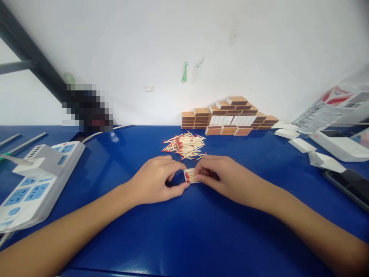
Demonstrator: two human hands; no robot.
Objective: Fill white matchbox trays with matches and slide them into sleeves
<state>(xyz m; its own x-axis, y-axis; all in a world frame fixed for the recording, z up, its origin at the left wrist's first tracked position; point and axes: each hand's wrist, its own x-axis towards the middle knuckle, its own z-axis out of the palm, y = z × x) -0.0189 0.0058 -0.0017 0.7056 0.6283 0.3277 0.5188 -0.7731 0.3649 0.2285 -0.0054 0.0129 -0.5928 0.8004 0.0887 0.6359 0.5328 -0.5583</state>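
Note:
A small white matchbox tray (185,177) lies on the blue tabletop in front of me, partly filled with red-tipped matches (190,176). My left hand (157,180) grips the tray's left end between thumb and forefinger. Over the tray's right part, my right hand (220,175) is closed in a pinch on the pale ends of matches; its fingers cover that end of the tray. Just beyond both hands spreads a loose heap of matches (186,146), heads pointing various ways.
Stacked matchboxes (230,115) stand against the wall. At left sits a power strip (31,196) with a plugged-in adapter (43,159). On the right are folded white papers (301,145), a white device (340,144), a dark phone (348,186) and a plastic-wrapped pack (331,104).

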